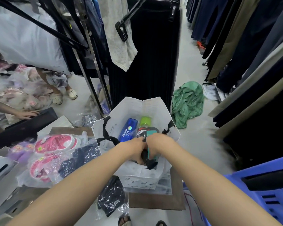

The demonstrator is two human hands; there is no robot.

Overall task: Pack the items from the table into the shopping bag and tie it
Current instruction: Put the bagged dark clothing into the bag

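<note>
A white shopping bag [126, 111] with black handles stands open on a low brown table [175, 203]. Inside lie a blue Phoenix package [128, 129], a lime-green bottle [145, 122] and a red, black and white item [141, 132]. Both hands are inside the bag's mouth. My left hand [137, 147] and my right hand [157, 144] grip a teal package with a dark item [151, 156], pressed down among the contents. On the table to the left lie pink shoes in plastic [55, 144] and dark packed clothes [82, 159].
A dark garment in a clear packet [112, 201] hangs off the table's near edge. A blue plastic crate [268, 193] stands at the right. A green cloth [188, 101] lies on the floor. Clothes racks hang all around. Another person's hand [26, 114] and feet are at the left.
</note>
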